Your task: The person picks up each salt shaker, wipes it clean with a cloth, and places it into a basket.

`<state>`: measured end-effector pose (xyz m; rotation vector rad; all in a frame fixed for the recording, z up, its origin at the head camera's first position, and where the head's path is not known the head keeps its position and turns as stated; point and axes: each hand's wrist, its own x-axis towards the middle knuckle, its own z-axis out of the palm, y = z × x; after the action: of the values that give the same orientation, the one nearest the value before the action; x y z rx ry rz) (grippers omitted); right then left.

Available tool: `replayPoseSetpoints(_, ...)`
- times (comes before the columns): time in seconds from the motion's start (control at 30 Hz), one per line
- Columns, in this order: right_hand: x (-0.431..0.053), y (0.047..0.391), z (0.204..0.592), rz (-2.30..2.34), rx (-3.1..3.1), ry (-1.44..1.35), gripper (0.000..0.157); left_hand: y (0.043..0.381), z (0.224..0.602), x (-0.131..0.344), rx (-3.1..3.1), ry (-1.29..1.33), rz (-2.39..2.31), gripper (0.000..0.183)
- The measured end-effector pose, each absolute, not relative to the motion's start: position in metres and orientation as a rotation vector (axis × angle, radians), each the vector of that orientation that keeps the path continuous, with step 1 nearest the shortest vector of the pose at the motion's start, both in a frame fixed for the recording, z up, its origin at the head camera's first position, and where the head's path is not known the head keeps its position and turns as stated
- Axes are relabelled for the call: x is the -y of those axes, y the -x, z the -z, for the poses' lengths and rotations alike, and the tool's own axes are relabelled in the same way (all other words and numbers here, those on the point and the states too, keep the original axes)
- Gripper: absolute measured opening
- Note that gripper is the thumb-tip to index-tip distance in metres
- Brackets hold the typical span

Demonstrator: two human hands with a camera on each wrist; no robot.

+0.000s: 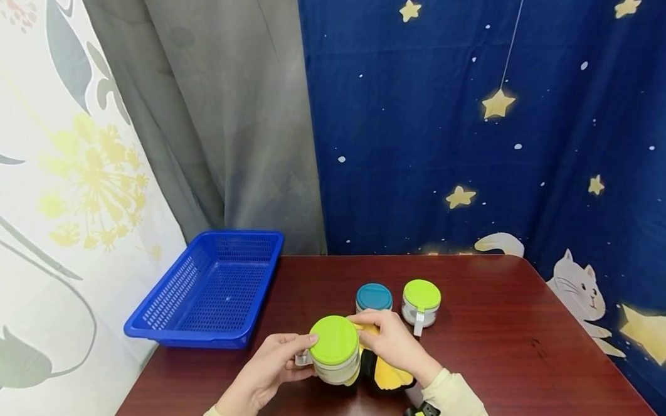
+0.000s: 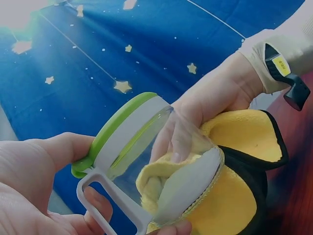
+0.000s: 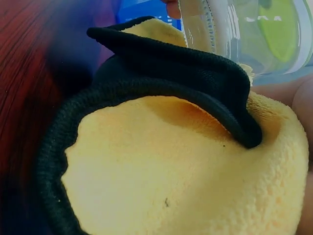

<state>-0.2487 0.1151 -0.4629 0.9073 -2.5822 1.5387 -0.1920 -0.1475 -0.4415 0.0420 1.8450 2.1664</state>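
Observation:
My left hand grips a clear glass jar with a lime-green lid and a white handle. The thumb lies at the lid's edge, and in the left wrist view the jar is tilted with its handle towards that hand. My right hand holds a yellow cloth with black edging against the far side of the jar. Through the glass in the left wrist view, the right fingers show on a fold of the cloth. The rest of the cloth hangs below; it fills much of the right wrist view.
A teal-lidded jar stands just beyond the right hand. To its right is another green-lidded jar with its handle facing me. A blue plastic basket sits at the table's left side. Curtains hang behind the dark red table.

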Motion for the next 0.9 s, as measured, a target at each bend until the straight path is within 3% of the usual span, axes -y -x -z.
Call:
replayPoseSetpoints(0.33,-0.117,0.247,0.458,-1.700,2.530,-0.944,0.032,0.191,0.441,0.150,-1.773,-0.118,-2.133,0.017)
replayPoseSetpoints(0.9,-0.123,0.244,0.426,-1.871,2.309,-1.309,0.028,0.188,0.441,0.144,-1.717,-0.274,-1.998,0.026)
